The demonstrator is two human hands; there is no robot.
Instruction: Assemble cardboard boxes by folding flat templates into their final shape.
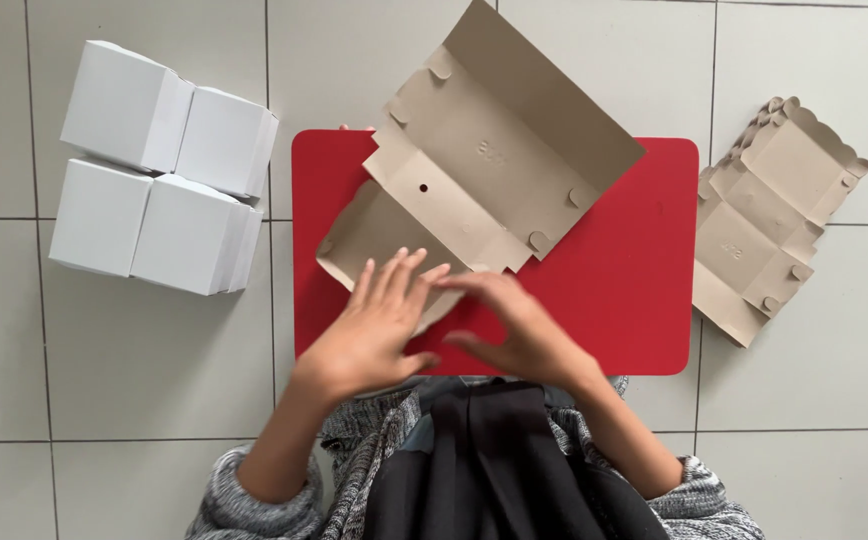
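Flat die-cut cardboard blank (474, 185) lies tilted, mostly on the red mat (634, 300), its far end past the mat's far edge and its near flap under both hands. Left hand (374, 325) lies flat with fingers spread, pinning that flap; right hand (524, 325) is open, fingertips on the fold line, clamping nothing. Spare blanks (769, 215) sit stacked to the right and four folded white boxes (159, 165) to the left, both on the tiled floor (104, 380) off the mat, leaving it as working surface.

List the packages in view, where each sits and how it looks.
Unfolded box blank: on the red mat, brown-grey card with flaps, left hand and right hand on its near end.
Stack of flat blanks: right of the mat, same brown-grey, scalloped edges.
Four assembled boxes: left on the tiled floor, white cubes, clustered.
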